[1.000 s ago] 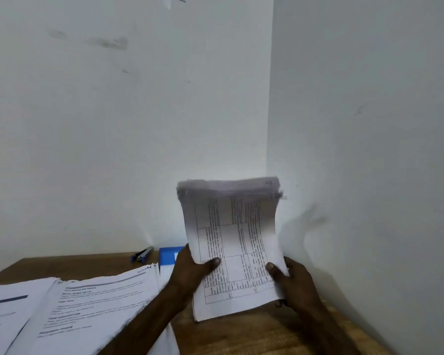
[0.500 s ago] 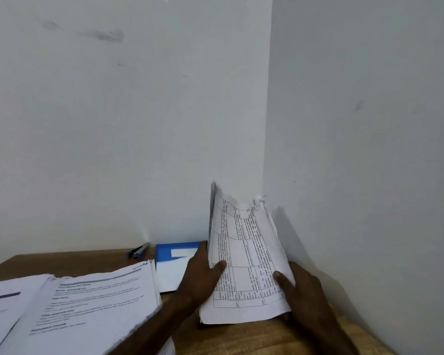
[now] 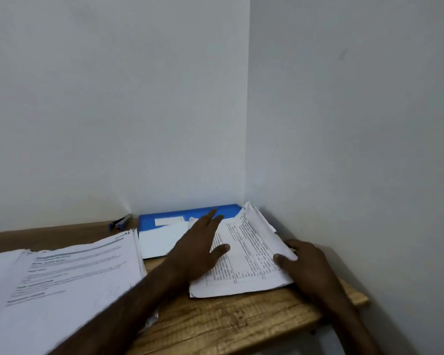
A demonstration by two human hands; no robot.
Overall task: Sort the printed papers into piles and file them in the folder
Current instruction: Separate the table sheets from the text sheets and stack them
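Tabled paper stack (image 3: 249,254): flat on the bench (image 3: 228,321), beside the blue folder (image 3: 164,218). Your left hand (image 3: 198,248): fingers straight, resting on it. Your right hand (image 3: 305,265): thumb on top, pinching its right edge. Second pile (image 3: 69,272): left.

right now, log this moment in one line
step: sorting | stack: flat on table by corner | left hand: flat on stack | right hand: grips stack's right edge | folder: behind stack

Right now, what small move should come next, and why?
Probably loosen the right hand and square the stack: the left hand presses it flat on the table, yet its far edge looks ragged and overlaps the folder.
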